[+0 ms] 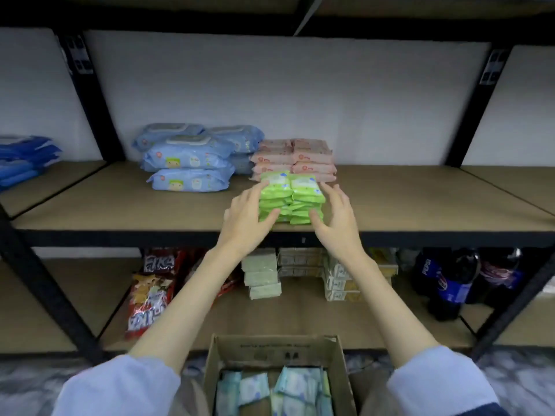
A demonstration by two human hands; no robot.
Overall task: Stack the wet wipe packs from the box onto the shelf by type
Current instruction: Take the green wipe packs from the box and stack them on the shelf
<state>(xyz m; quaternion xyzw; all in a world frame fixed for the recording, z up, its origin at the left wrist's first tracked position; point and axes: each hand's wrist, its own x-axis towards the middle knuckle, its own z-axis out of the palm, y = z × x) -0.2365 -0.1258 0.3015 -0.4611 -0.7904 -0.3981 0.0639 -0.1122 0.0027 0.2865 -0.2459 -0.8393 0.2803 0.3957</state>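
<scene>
White wall behind, black metal racking, brown shelf board [405, 202] at chest height. Left hand [244, 219] pressing against the left side of the green packs [291, 199], fingers nearly straight along the side, thumb laid across the front low down. Right hand [336, 217] mirroring on the right side, fingers spread and only lightly bent, thumb touching the lower front corner. Squaring up, seemingly, rather than lifting; neither hand really wrapping round anything.

Green packs sitting as two columns side by side near the front edge of the shelf board. Touching behind the green packs: pink packs [295, 159], also two neat columns. Left of the pink packs: large blue packs [192, 157], stacked in two piles, the front pile sitting a little askew. Far left of the green packs, past the upright, darker blue packs [24, 159] lying on the neighbouring shelf.

Below the green packs, on the floor: cardboard box [276, 349], open, holding pale teal and white packs [271, 388] in a loose jumble. Snack bags [150, 298] and cola bottles [444, 283] occupying the lower shelf.

Judging progress: three kinds already grouped, roughly past the middle; the teal packs waiting, with bare board right of the green packs looking suitable.
</scene>
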